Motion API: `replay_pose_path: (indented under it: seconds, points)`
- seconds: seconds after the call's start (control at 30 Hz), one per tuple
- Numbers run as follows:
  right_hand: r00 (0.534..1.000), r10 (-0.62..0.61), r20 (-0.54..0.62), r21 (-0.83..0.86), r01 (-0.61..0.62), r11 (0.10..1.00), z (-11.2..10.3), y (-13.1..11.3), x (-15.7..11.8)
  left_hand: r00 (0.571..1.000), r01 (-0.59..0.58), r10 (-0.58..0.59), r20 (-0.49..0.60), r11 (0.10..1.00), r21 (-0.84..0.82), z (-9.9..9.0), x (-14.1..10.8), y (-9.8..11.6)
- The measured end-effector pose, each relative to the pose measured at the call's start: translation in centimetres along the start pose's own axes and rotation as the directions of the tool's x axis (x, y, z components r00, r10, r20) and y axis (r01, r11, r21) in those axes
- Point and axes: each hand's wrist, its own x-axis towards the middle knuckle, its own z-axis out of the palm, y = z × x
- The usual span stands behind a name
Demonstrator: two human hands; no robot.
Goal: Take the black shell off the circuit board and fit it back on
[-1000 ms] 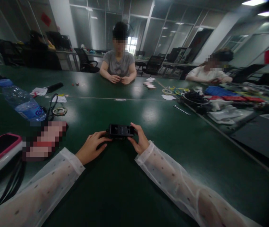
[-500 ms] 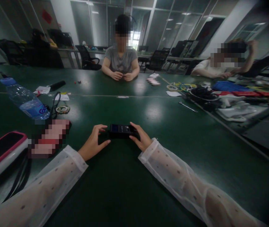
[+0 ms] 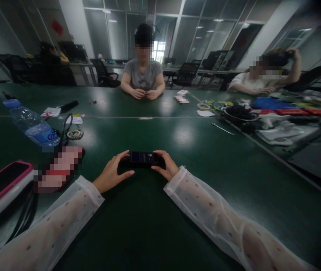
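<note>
A small black device (image 3: pixel 143 158) with a dark screen and light markings lies in front of me on the green table (image 3: pixel 137 210). At its right end my right hand (image 3: pixel 167 165) grips it between thumb and fingers. My left hand (image 3: pixel 111 171) is at the left end, thumb and fingers apart, with the fingertips close to the device; no firm hold shows there. Both forearms are in sheer white dotted sleeves.
Left: a water bottle (image 3: pixel 33 124), a pixelated red item (image 3: pixel 61 169), a pink-edged white case (image 3: pixel 5 184) and black cords. Right: a wrench (image 3: pixel 222 129) and piled cables (image 3: pixel 239 113). A person in grey (image 3: pixel 143 75) sits opposite, another sits at right.
My right hand's fingers have closed in on the device's right end, and the device has tilted slightly so more of its face shows. The view has shifted a little.
</note>
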Motion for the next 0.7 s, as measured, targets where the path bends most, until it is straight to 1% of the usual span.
replay_pose_path:
  seconds: [0.1, 0.27, 0.37, 0.47, 0.53, 0.6, 0.7]
  points:
    - [1.000, 0.002, 0.016, 0.011, -0.003, 1.000, -0.3, -0.4, 0.0, 0.999, -0.001, 0.000, 0.044, 1.000, 0.020, -0.3, 0.2, -0.1]
    - [0.996, -0.045, 0.071, 0.053, 0.041, 0.998, -0.3, -0.9, 0.2, 0.992, 0.032, -0.037, 0.123, 0.998, 0.046, -0.8, 1.2, -0.3]
    - [0.997, -0.025, 0.067, 0.070, 0.020, 0.997, -0.1, -1.0, 0.2, 0.985, 0.042, -0.049, 0.165, 0.998, 0.047, -1.1, 1.7, -0.3]
    - [0.998, -0.013, 0.060, 0.131, 0.005, 0.991, -0.1, -0.8, 0.3, 0.982, 0.055, -0.065, 0.176, 0.997, 0.059, -1.2, 1.9, 0.0]
    - [0.997, -0.011, 0.076, 0.186, -0.003, 0.983, -0.3, -0.7, 0.5, 0.980, 0.082, -0.091, 0.178, 0.995, 0.055, -1.2, 1.8, 0.1]
    - [0.993, 0.002, 0.117, 0.230, -0.029, 0.973, -0.5, -0.6, 0.6, 0.976, 0.110, -0.117, 0.182, 0.993, 0.047, -1.2, 1.8, 0.2]
    - [0.984, 0.021, 0.179, 0.274, -0.070, 0.959, -0.8, -0.6, 0.8, 0.975, 0.116, -0.121, 0.187, 0.993, 0.038, -1.2, 1.9, 0.1]
